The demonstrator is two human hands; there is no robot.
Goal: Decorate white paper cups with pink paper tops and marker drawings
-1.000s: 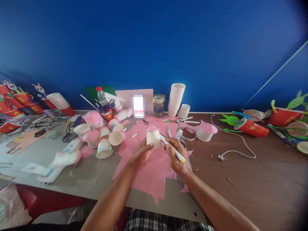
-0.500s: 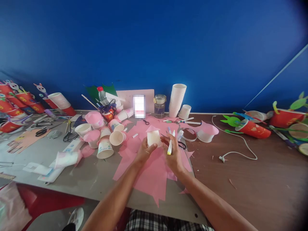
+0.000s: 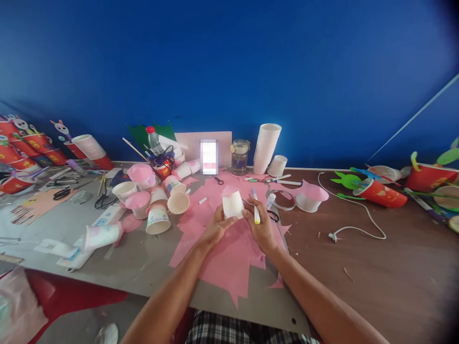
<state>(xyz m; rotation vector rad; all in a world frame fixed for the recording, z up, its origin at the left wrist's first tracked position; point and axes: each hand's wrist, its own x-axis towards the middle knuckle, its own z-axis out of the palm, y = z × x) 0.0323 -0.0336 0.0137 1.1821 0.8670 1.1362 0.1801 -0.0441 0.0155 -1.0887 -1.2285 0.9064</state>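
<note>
Paper cup (image 3: 233, 206), topped by a pink peak (image 3: 230, 190), sits between both hands; the left hand (image 3: 216, 228) pinches its lower side, the right hand (image 3: 261, 229) touches its edge, a marker (image 3: 256, 215) tucked between fingers, presumably freeing fingertips for steadying.

Passable — rightward of right hand (image 3: 261, 225), over near brown tabletop (image 3: 387, 286). Blocked — leftward by paper cups (image 3: 158, 220); ahead by cup stack (image 3: 266, 150), jar (image 3: 240, 160).
</note>
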